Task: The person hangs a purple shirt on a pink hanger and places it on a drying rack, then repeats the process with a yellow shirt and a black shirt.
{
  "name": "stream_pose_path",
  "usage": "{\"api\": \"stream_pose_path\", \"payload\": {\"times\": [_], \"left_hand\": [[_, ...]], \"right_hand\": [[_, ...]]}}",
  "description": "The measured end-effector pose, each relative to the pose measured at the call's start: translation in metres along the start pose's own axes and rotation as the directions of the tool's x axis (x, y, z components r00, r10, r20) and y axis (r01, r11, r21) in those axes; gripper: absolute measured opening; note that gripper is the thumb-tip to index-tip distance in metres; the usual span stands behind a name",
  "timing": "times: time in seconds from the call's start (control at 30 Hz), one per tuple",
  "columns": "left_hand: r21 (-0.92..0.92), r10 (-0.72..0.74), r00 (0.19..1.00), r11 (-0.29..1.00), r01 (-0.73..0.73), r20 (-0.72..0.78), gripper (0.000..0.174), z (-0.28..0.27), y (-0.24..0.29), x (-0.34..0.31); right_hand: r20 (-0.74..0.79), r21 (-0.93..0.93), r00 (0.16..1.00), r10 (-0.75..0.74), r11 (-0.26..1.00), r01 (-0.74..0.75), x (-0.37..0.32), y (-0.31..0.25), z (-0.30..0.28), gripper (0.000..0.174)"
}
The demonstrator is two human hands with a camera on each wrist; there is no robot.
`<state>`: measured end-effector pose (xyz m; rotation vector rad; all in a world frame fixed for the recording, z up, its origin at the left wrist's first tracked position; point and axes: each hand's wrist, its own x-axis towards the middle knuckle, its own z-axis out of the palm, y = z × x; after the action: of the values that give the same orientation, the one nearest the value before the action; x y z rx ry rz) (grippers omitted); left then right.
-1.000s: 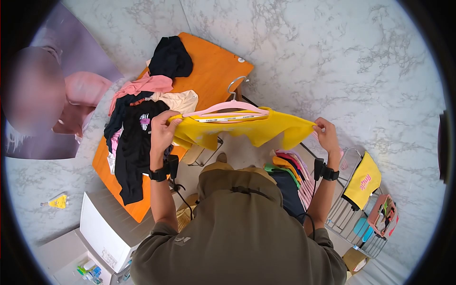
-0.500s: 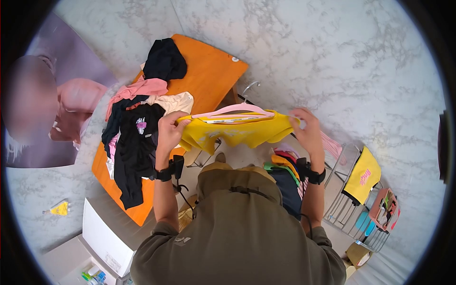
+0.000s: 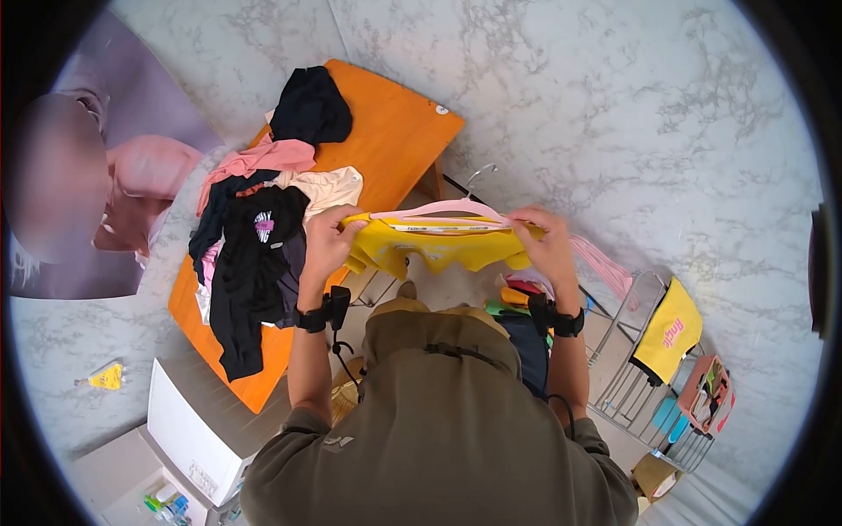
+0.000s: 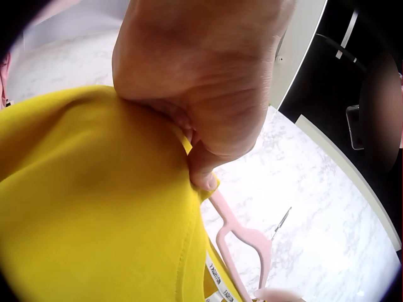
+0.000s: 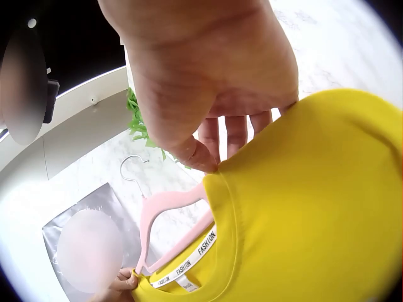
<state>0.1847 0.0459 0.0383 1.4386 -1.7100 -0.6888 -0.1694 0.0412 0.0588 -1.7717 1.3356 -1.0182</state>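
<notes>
A yellow shirt hangs on a pink hanger, with its neckline toward the wall and its metal hook sticking up. My left hand pinches the cloth beside the neckline; in the left wrist view its thumb presses the yellow edge right by the hanger's arm. On the other side of the neckline, my right hand pinches the collar edge, and in the right wrist view the thumb lies at the fabric fold. A white neck tape printed FASHION shows inside the collar.
An orange table at left bears a heap of clothes, with a black shirt in front. Folded garments sit low below the right hand. At right stands a wire rack with another yellow garment and a pink basket.
My right hand let go of the sleeve end, moved inward and now pinches beside the neckline. The left hand stays on the shirt and has shifted slightly right.
</notes>
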Motion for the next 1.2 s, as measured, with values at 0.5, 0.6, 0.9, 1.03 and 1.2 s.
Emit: {"api": "stream_pose_path", "payload": {"times": [0.5,0.6,0.9,1.03,1.2], "left_hand": [[-0.146,-0.016,0.999,0.989,0.022,0.042,0.012,-0.009,-0.005,0.004],[-0.154,-0.029,0.998,0.987,0.037,0.058,0.012,-0.009,-0.005,0.007],[-0.18,-0.026,0.994,0.983,0.046,0.109,0.011,-0.017,-0.025,0.022],[-0.192,-0.016,0.987,0.98,0.047,0.162,0.011,-0.02,-0.039,0.031],[-0.224,-0.004,0.98,0.973,0.049,0.198,0.011,-0.013,-0.059,0.045]], "right_hand": [[-0.052,0.166,0.977,0.205,0.967,-0.194,-0.038,0.095,-0.035,0.026],[-0.021,-0.003,0.963,0.27,0.963,-0.27,-0.045,0.106,-0.039,0.024],[-0.157,-0.334,0.924,0.348,0.862,-0.381,-0.063,0.092,-0.055,0.016],[-0.269,-0.265,0.905,0.329,0.878,-0.398,-0.074,0.101,-0.053,0.02],[-0.252,-0.27,0.864,0.436,0.826,-0.495,-0.089,0.123,-0.028,0.023]]}}
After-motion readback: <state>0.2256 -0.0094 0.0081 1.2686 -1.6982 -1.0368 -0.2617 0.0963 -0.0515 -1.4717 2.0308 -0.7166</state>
